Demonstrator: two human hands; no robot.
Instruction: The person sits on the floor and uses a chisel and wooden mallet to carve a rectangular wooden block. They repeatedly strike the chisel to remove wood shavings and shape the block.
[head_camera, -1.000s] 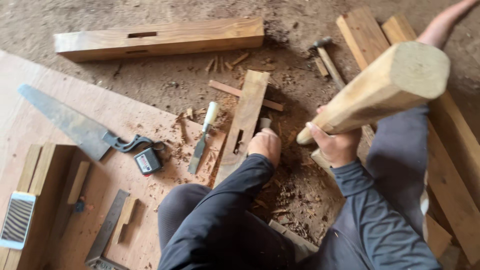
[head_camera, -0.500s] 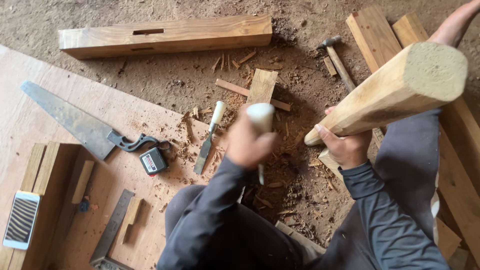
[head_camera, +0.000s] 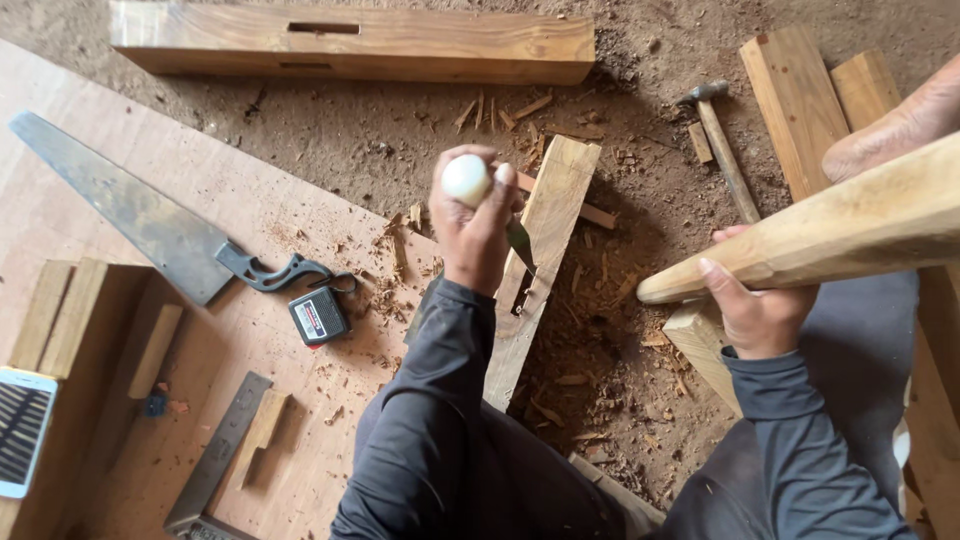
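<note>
Dirt floor (head_camera: 350, 130): left hand (head_camera: 478, 225) grips one chisel (head_camera: 468, 182), right hand (head_camera: 752, 305) clutches one wooden mallet (head_camera: 830, 230).

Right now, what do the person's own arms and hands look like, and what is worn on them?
Both arms wear dark charcoal long sleeves of soft knit fabric, creased along the forearm, with a plain cuff ending at each wrist. The left hand and right hand are bare: no gloves, rings or watch show. No markings show on the sleeves.

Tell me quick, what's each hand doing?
Left hand: closed on the white-handled steel chisel.
Right hand: closed on the thick pale wooden mallet.
</note>
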